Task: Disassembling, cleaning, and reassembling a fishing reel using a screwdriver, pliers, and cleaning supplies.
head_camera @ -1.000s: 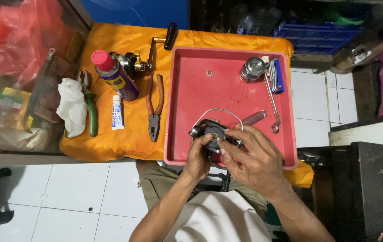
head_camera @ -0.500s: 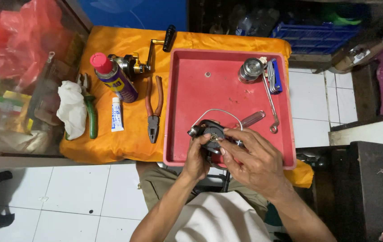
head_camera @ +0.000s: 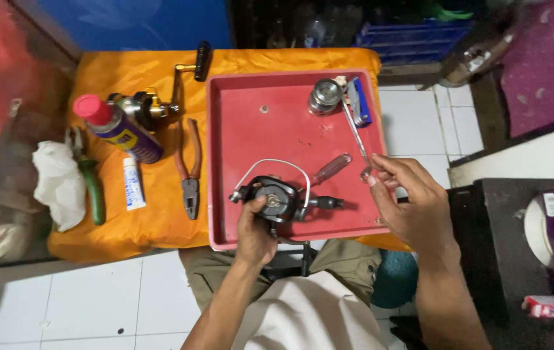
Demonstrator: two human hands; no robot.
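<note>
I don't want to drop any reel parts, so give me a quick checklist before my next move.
1. Fishing reel held steady: ok, left hand grips it over the red tray.
2. Right hand free of the reel: ok, it is at the tray's right edge, fingertips by the metal tool.
3. Small part in the right fingertips: cannot tell.
4. Screwdriver within reach: ok, lying in the tray beside the reel.
5. Pliers and spray can clear of the tray: ok, on the orange cloth.
</note>
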